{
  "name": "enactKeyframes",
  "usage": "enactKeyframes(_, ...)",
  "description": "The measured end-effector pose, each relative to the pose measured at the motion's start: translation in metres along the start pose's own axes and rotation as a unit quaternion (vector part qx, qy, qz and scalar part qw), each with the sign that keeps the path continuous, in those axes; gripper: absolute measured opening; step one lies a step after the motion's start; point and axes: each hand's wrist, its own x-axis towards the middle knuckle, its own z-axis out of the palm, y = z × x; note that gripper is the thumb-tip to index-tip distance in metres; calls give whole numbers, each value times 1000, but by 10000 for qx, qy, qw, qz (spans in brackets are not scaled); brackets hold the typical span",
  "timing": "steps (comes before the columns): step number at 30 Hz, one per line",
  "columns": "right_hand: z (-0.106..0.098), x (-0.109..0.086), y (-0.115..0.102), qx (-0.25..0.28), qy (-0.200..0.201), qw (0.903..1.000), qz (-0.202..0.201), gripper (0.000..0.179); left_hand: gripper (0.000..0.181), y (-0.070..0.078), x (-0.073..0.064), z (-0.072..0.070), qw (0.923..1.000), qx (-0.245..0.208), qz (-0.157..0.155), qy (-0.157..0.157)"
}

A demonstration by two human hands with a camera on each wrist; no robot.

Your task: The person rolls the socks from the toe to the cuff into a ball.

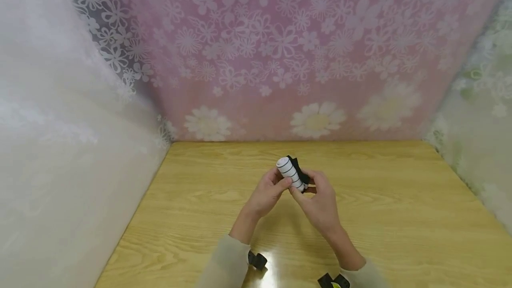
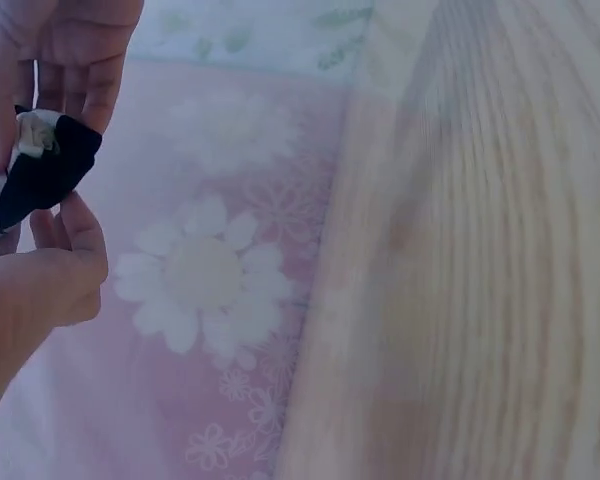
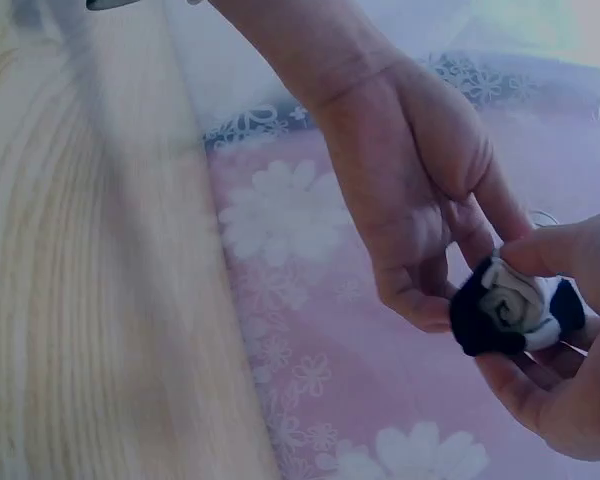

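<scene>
Both hands hold a rolled-up sock (image 1: 290, 171) above the table, white with thin dark stripes and with a black part along one side. My left hand (image 1: 266, 194) grips it from the left, its thumb lying on the striped side. From the right, my right hand (image 1: 321, 202) pinches the lower end between thumb and fingers. The spiral end of the sock (image 3: 515, 298) shows in the right wrist view, with black fabric about it. In the left wrist view, the black part of the sock (image 2: 55, 170) hangs between the two hands.
A wood-grain table (image 1: 180, 234) lies under the hands. Behind it hangs a pink flowered curtain (image 1: 256, 57), with a pale sheet (image 1: 60, 146) on the left and a pale flowered one (image 1: 480, 123) on the right. Black straps (image 1: 258, 261) show at the wrists.
</scene>
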Motion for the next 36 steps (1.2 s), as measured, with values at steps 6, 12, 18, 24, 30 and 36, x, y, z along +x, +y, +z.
enactKeyframes(6, 3, -4, 6, -259, 818, 9924, -884, 49, 40, 8, -5, 25, 9900, -138, 226, 1385)
enactKeyframes(12, 2, -1, 18, -373, 1388, 9716, -1882, 41, 27, 19, -9, 58, 9688, 571, 743, 2297)
enactKeyframes(18, 5, 2, 24, -562, 1797, 9488, -2535, 31, 31, 25, -13, 70, 9726, 1123, 785, 1880)
enactKeyframes(24, 11, 6, 18, -218, 1650, 9346, -3143, 30, 30, 30, -13, 65, 9690, 1386, 562, 1965)
enactKeyframes(30, 13, 6, 12, 111, 1529, 9327, -3265, 30, 33, 38, -11, 53, 9762, 892, 289, 1954)
enactKeyframes(36, 9, 4, 14, 590, 1285, 9516, -2730, 39, 35, 42, -10, 49, 9789, 54, -240, 2030)
